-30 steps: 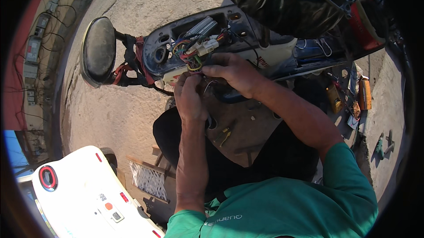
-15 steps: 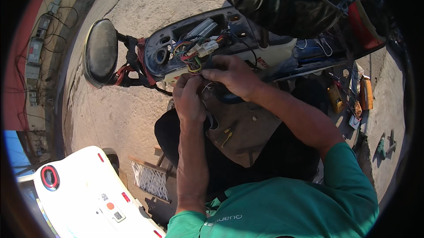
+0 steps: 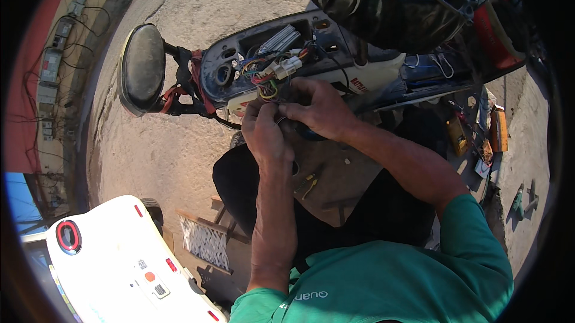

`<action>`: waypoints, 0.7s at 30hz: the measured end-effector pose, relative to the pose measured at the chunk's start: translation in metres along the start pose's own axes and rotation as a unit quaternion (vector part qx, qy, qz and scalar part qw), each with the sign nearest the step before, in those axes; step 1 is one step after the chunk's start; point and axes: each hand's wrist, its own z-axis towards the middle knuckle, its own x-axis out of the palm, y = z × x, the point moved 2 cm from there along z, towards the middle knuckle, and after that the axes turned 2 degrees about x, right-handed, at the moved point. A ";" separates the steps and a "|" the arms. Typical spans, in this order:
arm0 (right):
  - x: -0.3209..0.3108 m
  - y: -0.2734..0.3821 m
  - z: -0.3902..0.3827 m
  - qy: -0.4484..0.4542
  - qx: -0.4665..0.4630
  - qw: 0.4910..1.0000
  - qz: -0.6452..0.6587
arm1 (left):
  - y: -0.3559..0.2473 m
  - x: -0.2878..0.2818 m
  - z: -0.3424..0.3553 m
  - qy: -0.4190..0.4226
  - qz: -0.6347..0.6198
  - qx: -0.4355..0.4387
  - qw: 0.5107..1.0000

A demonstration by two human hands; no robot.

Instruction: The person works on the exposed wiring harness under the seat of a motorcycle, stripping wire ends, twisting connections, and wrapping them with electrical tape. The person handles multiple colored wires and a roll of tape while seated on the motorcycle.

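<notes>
In front of me, a bundle of coloured wires (image 3: 268, 88) spills over the near edge of a scooter's dark body panel (image 3: 212, 86). At its lower end my left hand (image 3: 265, 133) and my right hand (image 3: 323, 109) meet, fingertips pinched together on thin wires. A pale wire end shows between the hands, but the exact joint is hidden by my fingers. Just above my right hand sits a white plug connector (image 3: 286, 68), joined to the wires. Behind it, a finned silver metal box (image 3: 280, 40) rests in the panel's recess.
A scooter seat (image 3: 142, 70) stands out at the left, and a black bag-like cover (image 3: 377, 5) overhangs the upper right. Yellow-handled pliers (image 3: 309, 186) lie on the ground between my knees. A drill (image 3: 518, 198) lies far right; a white vehicle panel (image 3: 120, 257) is at lower left.
My left hand and forearm have shifted right, bringing the fingers closer to my right hand. The pale wire end is now more covered. My right hand has moved only slightly.
</notes>
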 end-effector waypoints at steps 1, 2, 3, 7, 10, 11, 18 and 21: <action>-0.001 0.001 0.000 -0.005 -0.009 1.000 -0.013 | 0.000 0.001 0.000 0.000 -0.009 -0.002 1.000; -0.001 0.000 0.000 -0.007 -0.013 1.000 -0.008 | -0.001 0.002 0.000 -0.002 0.000 -0.004 1.000; 0.000 0.000 0.001 -0.009 -0.017 1.000 -0.003 | -0.003 0.005 -0.001 -0.003 0.009 -0.006 1.000; 0.000 -0.004 0.002 -0.009 -0.031 0.999 0.007 | -0.004 0.001 -0.001 0.005 -0.023 -0.034 0.999; -0.003 0.001 0.000 -0.001 0.000 1.000 -0.018 | 0.003 -0.008 0.002 0.040 -0.049 -0.022 0.998; -0.004 0.002 0.000 0.000 0.004 1.000 -0.021 | 0.004 -0.009 0.001 0.053 -0.062 -0.024 0.996; -0.003 -0.001 -0.001 0.012 0.019 1.000 -0.004 | 0.007 -0.018 -0.003 0.128 -0.095 -0.041 0.986; -0.003 -0.001 -0.001 0.020 0.033 0.999 0.012 | 0.009 -0.024 -0.003 0.174 -0.124 -0.039 0.976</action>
